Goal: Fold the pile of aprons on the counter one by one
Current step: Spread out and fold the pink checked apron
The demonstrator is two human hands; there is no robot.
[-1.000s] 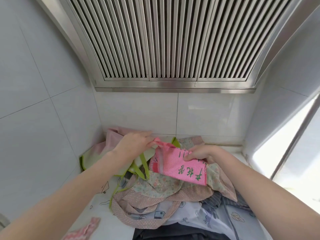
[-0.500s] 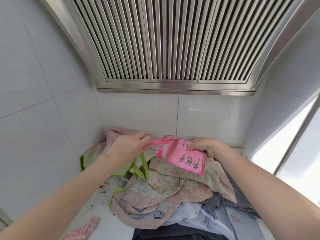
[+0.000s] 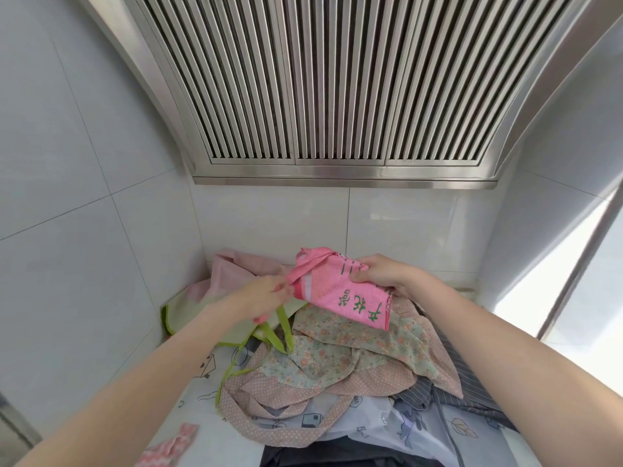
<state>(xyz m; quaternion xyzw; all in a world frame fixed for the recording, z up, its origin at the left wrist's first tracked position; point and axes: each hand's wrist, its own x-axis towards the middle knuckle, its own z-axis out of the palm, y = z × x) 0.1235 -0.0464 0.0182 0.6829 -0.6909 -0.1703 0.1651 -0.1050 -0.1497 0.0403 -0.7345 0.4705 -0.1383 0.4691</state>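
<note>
While your left hand [image 3: 266,296] pinches the pink strap [image 3: 308,268], the folded pink apron [image 3: 344,294] lies just to its right, held up above the pile [image 3: 340,355] on the counter. Its long axis slopes from the strap end down toward you and rightward. Your right hand [image 3: 384,276] grips the apron's far edge, fingers curled over it. Judging by this, the strap needs wrapping across that axis, your left hand being nearer.

The desk [image 3: 199,392] is mostly buried under the aprons. A dark cloth [image 3: 337,458] and a pink scrap [image 3: 168,448] run off the bottom edge. The left hand [image 3: 261,296] fingertips are motion-blurred, and the pink apron [image 3: 340,291] covers most of the right hand [image 3: 387,276] fingers.
</note>
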